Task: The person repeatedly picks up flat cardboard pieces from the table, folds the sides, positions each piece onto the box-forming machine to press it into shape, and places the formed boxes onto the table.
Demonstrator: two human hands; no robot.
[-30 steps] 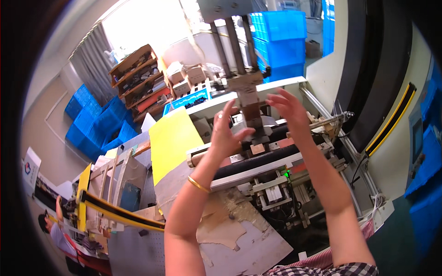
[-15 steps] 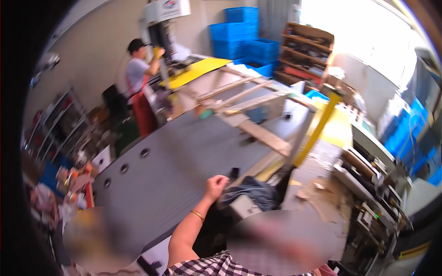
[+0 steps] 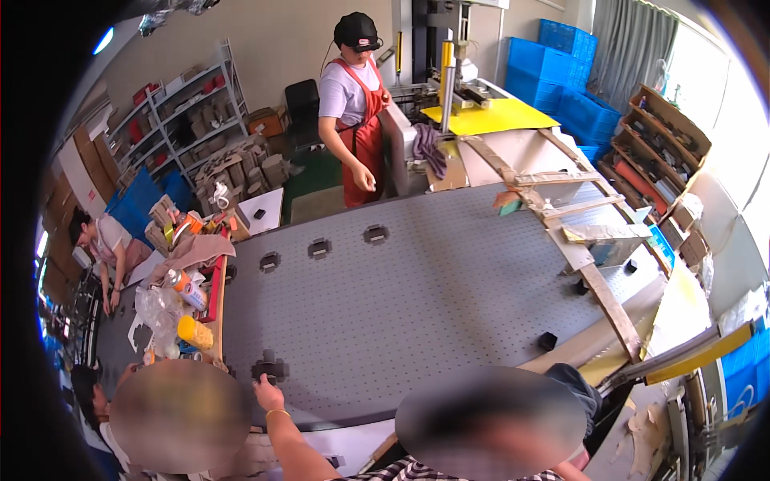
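Observation:
My left hand, with a gold bangle at its wrist, reaches to the near left edge of the grey perforated tabletop. Its fingers close on the near side of a small black cross-shaped piece, which lies on that surface. A line of similar black pieces sits along the far left edge. Part of my right forearm comes in at the bottom; a blurred patch hides the hand. Beside that patch lies dark cloth.
A wooden frame spans the table's right side, near small black blocks. On the left, a cluttered board holds a spray can and a yellow-capped jar. A co-worker in a red apron stands across the table; others work far left.
The view has swung left. My left hand has gone from beside the dark cloth to the black piece at the near left edge. The co-worker's raised arms have come down.

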